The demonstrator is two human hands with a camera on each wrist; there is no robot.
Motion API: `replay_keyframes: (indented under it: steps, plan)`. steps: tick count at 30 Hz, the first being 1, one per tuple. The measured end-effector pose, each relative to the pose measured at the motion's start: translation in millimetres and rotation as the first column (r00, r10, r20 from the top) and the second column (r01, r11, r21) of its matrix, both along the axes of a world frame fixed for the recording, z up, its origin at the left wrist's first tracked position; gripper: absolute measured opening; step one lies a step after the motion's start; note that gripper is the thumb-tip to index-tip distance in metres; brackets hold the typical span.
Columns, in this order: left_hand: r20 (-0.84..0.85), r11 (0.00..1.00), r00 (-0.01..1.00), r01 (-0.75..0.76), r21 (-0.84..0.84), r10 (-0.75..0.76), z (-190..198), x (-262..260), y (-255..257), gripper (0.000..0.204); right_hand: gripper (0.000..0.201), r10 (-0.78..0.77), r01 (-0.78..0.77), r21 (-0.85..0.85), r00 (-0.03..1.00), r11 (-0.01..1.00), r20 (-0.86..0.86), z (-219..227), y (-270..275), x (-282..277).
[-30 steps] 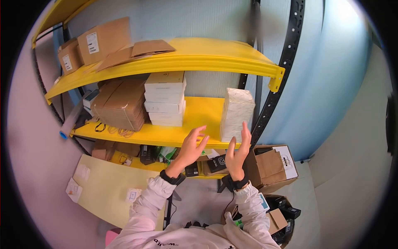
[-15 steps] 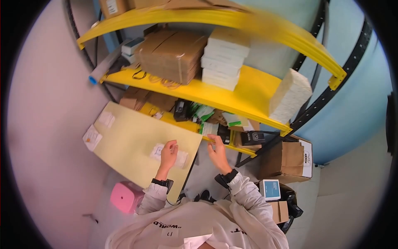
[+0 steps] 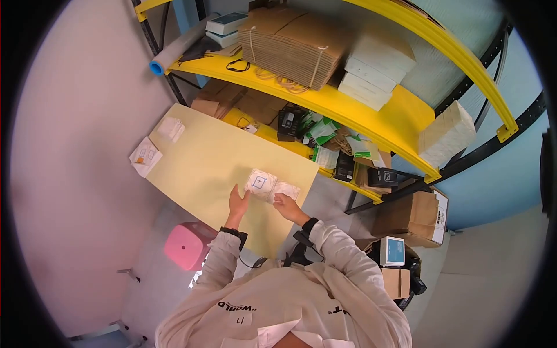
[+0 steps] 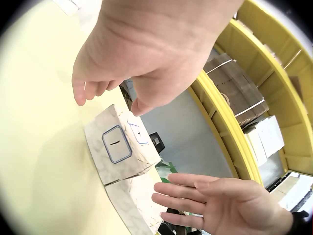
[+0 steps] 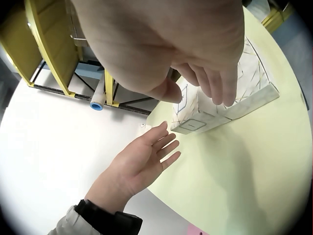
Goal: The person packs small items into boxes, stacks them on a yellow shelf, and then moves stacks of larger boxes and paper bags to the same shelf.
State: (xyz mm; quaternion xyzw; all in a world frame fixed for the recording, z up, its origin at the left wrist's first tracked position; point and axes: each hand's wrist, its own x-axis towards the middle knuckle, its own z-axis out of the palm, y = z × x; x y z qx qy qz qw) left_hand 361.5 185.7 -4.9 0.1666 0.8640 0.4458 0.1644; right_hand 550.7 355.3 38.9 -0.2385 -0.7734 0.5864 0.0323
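Two white marble-patterned boxes stand side by side near the table's right end. The left box (image 3: 259, 184) bears a blue-outlined mark, also plain on that box (image 4: 100, 147) in the left wrist view. My left hand (image 3: 237, 204) is beside its left side, fingers loosely extended and holding nothing. At the right box (image 3: 286, 190), my right hand (image 3: 291, 209) hovers close, overlapping its near edge. The left wrist view shows this right hand (image 4: 222, 200) with straight, spread fingers and a bare palm. In the right wrist view, my left hand (image 5: 139, 159) faces the boxes, palm inward.
More white packets (image 3: 145, 156) lie at the pale table's (image 3: 203, 156) far left. A yellow shelf (image 3: 406, 119) behind carries a strapped cardboard stack (image 3: 290, 43), white boxes (image 3: 376, 69) and a pale wrapped block (image 3: 447, 134). A pink stool (image 3: 188, 246) stands at the near left.
Both hands have come down from in front of the shelf to the two boxes on the table. The head view has turned from the shelf down toward the table.
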Motion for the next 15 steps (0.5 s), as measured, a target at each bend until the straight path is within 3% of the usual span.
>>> replay_keyframes:
  steps: [4, 5, 7, 8, 9, 11, 13, 15]
  plan:
    - [0.08, 0.999, 0.996, 0.046, 0.01, -0.046, 3.2, -3.6, -0.4, 0.074, 0.051, -0.026, 0.028, -0.021, 0.997, 0.999, 0.068, -5.7, -12.2, -24.8]
    - [0.076, 0.998, 0.995, 0.058, 0.012, -0.059, -1.0, -10.2, -1.1, 0.074, 0.051, -0.026, 0.028, -0.086, 0.999, 0.996, 0.022, -31.9, -11.5, -33.4]
    - [0.041, 0.97, 0.97, 0.237, 0.058, -0.24, -18.1, -18.2, -2.3, 0.063, 0.05, -0.049, 0.044, -0.144, 0.998, 0.989, -0.031, -50.3, -12.5, -44.0]
    - [0.036, 0.965, 0.966, 0.254, 0.062, -0.257, -16.3, -17.4, -1.2, 0.063, 0.05, -0.06, 0.064, -0.144, 0.998, 0.988, 0.028, -51.5, -12.9, -47.6]
    - [0.016, 0.969, 0.973, 0.229, 0.088, -0.231, -12.9, -13.5, -0.6, 0.056, 0.051, -0.07, 0.082, -0.144, 0.994, 0.986, 0.088, -50.2, -13.5, -49.1]
    - [-0.007, 0.97, 0.977, 0.212, 0.119, -0.213, -10.5, -6.8, 0.3, 0.051, 0.046, -0.139, 0.141, -0.123, 0.99, 0.982, 0.029, -46.0, -17.9, -46.8]
    - [-0.269, 0.988, 0.955, 0.143, 0.059, -0.122, -12.5, -2.4, 0.3, 0.049, 0.042, -0.203, 0.198, -0.108, 0.979, 0.974, -0.03, -40.1, -20.6, -46.7]
    - [-0.194, 0.987, 0.975, 0.132, 0.091, -0.112, -4.7, -0.3, 2.4, 0.046, 0.044, -0.223, 0.2, -0.148, 0.96, 0.969, -0.167, -35.5, -20.1, -47.2]
